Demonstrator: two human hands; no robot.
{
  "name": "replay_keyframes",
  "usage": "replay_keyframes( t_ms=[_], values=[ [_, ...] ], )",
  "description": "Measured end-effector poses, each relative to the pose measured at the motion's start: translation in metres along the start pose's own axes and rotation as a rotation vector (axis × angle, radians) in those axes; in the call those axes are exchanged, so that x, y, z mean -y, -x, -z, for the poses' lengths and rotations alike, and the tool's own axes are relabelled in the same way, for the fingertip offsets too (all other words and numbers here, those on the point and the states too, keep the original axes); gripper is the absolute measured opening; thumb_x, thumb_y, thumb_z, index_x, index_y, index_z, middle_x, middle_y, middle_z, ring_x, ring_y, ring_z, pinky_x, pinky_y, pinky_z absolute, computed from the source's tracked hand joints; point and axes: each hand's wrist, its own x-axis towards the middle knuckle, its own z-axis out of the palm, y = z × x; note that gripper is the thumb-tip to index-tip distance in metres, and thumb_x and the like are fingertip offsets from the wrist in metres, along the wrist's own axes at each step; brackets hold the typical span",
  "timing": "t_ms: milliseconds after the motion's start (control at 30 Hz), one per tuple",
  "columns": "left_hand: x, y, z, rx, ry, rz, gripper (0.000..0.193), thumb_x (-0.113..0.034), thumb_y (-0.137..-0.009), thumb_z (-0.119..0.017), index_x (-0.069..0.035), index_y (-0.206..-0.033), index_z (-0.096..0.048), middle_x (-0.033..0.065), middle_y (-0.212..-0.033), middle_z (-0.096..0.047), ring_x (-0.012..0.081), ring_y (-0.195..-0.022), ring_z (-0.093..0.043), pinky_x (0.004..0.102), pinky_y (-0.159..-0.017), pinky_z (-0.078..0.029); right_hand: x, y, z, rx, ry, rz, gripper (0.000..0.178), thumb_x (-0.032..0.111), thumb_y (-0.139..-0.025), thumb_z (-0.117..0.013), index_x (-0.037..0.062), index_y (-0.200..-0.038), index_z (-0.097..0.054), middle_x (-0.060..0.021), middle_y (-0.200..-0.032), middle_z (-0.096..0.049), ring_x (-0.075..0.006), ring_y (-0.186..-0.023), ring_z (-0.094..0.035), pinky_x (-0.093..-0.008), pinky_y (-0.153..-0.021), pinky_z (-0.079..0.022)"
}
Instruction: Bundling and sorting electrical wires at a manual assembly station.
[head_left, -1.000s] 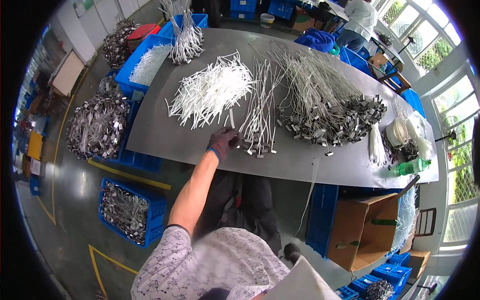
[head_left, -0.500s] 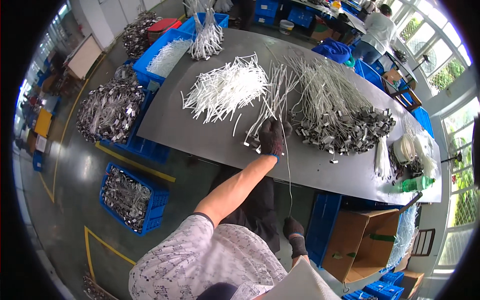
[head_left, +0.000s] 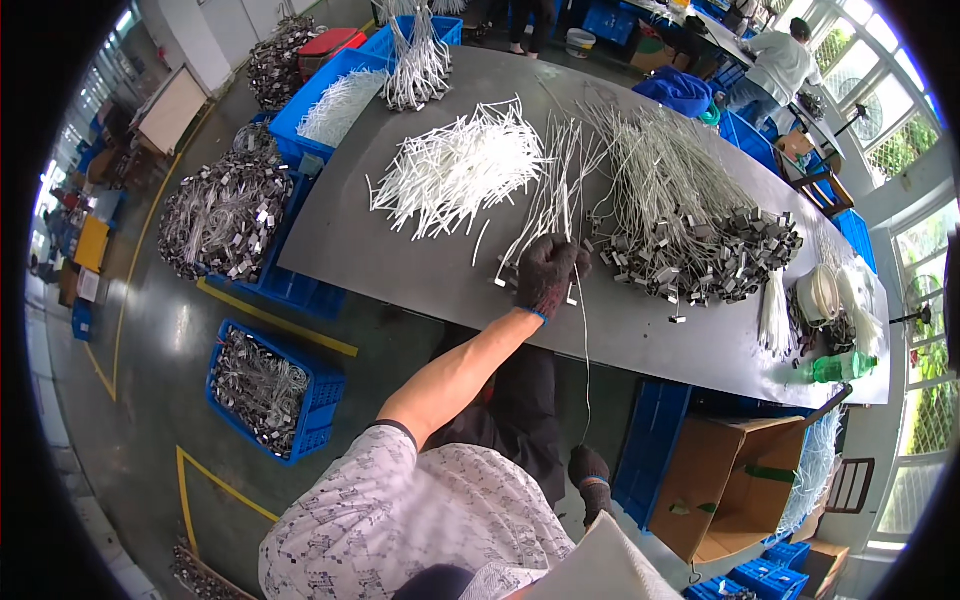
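Grey tabletop (head_left: 420, 270) spreads before you, heaped with pale cable pieces. Your left hand (head_left: 549, 275), in a dark glove, is clenched around the upper end of one thin white wire (head_left: 584, 350) at the near edge of the table. That wire runs almost straight down toward you, its long axis nearly vertical in the view, and its lower end meets your right hand (head_left: 593, 482), also gloved, which hangs below the table edge beside your lap; whether those fingers pinch the wire or only touch it, you cannot tell from here.

As a judgement, the work looks well short of finished. A loose fan of white strands (head_left: 455, 170) lies untouched to the left, a narrow bunch (head_left: 550, 195) sits just above your left hand, and a large heap of wires with metal clips (head_left: 690, 240) fills the right side. Blue crates (head_left: 265, 390) on the floor to your left hold bundled pieces, which suggests completed batches.
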Motion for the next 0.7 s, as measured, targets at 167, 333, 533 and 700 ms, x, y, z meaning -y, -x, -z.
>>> replay_keyframes(
  t_ms=[167,333,533,700],
  values=[
    [0.022,0.019,0.010,0.526,-0.515,0.230,0.022,-0.022,-0.097,-0.067,-0.001,-0.096,-0.069,0.0069,-0.089,-0.072,0.0125,-0.073,-0.068,0.0281,-0.069,-0.058,0.001,0.000,-0.002,-0.044,-0.105,0.056,0.026,0.026,-0.089,-0.058,0.0131,-0.106,-0.073,-0.0181,-0.107,-0.072,-0.0403,-0.100,-0.069,-0.0483,-0.083,-0.056],
    [0.026,0.005,0.009,0.278,-0.465,0.227,0.029,-0.029,-0.097,-0.069,0.000,-0.095,-0.073,0.0059,-0.085,-0.072,0.0116,-0.076,-0.067,0.0262,-0.071,-0.058,0.021,-0.012,0.062,-0.105,-0.304,0.612,0.023,0.022,-0.093,-0.061,0.0087,-0.104,-0.075,-0.0149,-0.101,-0.075,-0.0319,-0.085,-0.072,-0.0430,-0.075,-0.056],
    [0.029,0.049,-0.004,0.566,-0.417,0.283,0.032,-0.031,-0.093,-0.074,0.000,-0.101,-0.074,0.0032,-0.088,-0.073,0.0094,-0.086,-0.067,0.0262,-0.079,-0.056,0.106,-0.027,0.219,-0.511,-1.206,0.434,0.035,0.029,-0.104,-0.051,0.0006,-0.117,-0.066,-0.0023,-0.089,-0.067,-0.0079,-0.074,-0.060,-0.0249,-0.061,-0.047],
    [0.019,0.065,0.013,0.540,-0.317,0.379,0.030,-0.029,-0.095,-0.072,-0.002,-0.107,-0.074,0.0005,-0.089,-0.071,0.0056,-0.083,-0.061,0.0242,-0.077,-0.052,0.150,-0.028,0.246,-0.585,-0.987,0.580,0.035,0.013,-0.090,-0.056,0.0001,-0.123,-0.061,-0.0144,-0.097,-0.068,-0.0290,-0.081,-0.066,-0.0352,-0.071,-0.053]
  ],
)
